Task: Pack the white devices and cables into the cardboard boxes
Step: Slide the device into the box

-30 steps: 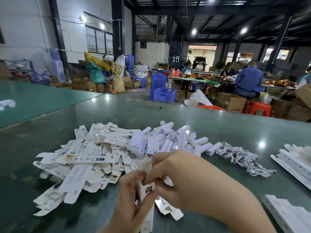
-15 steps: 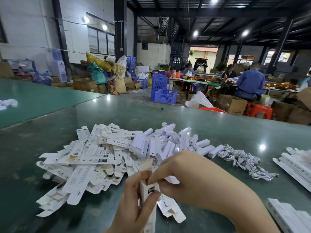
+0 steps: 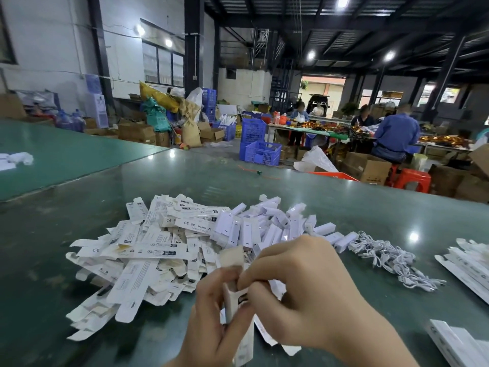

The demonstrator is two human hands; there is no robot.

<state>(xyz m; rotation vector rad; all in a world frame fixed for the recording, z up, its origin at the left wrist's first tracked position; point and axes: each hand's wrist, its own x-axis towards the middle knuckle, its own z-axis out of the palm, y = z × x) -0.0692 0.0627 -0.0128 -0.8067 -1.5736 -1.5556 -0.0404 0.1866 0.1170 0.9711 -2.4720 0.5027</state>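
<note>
My left hand (image 3: 211,321) grips a narrow white cardboard box (image 3: 238,313) upright near the table's front edge, its brown top flap (image 3: 231,256) standing open. My right hand (image 3: 299,295) pinches at the box's open top with curled fingers. Whether anything is inside the box is hidden by my fingers. Behind the hands lies a heap of flat unfolded boxes (image 3: 137,250). A pile of white devices (image 3: 270,226) sits just right of that heap. A tangle of white cables (image 3: 389,258) lies further right.
Packed white boxes lie at the right edge (image 3: 465,266) and at the lower right corner (image 3: 457,343). The green glass-topped table (image 3: 79,207) stretches far back. Beyond it stand blue crates (image 3: 260,152), brown cartons and several seated workers.
Both hands keep working at the top of the same box, shifting only slightly. My right fingers have closed in over the box mouth. The piles have not moved.
</note>
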